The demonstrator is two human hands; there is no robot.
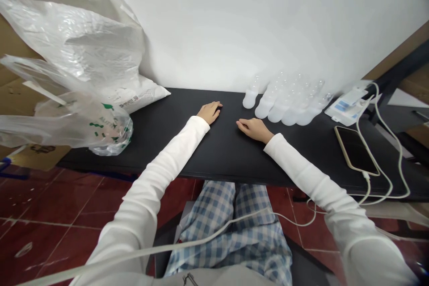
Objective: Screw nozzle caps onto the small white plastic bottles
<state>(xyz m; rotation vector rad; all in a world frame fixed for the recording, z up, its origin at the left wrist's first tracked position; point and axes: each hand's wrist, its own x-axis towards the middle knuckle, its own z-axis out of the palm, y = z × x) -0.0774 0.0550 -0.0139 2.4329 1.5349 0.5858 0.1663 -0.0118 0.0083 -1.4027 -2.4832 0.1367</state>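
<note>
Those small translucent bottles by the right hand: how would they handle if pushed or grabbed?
The bottles look like thin empty plastic, so probably light. They stand narrow and packed together beside the right hand, so a nudge likely topples several. Round bodies would probably roll.

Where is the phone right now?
In the head view, the phone lies face up at the right end of the black table, near the white bottles.

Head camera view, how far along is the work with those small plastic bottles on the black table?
Done: a row of small translucent white plastic bottles lies at the back of the black table. In hand: nothing; the left hand and right hand rest flat and empty. Left: the bottles and the large clear plastic bags lie untouched.
</note>
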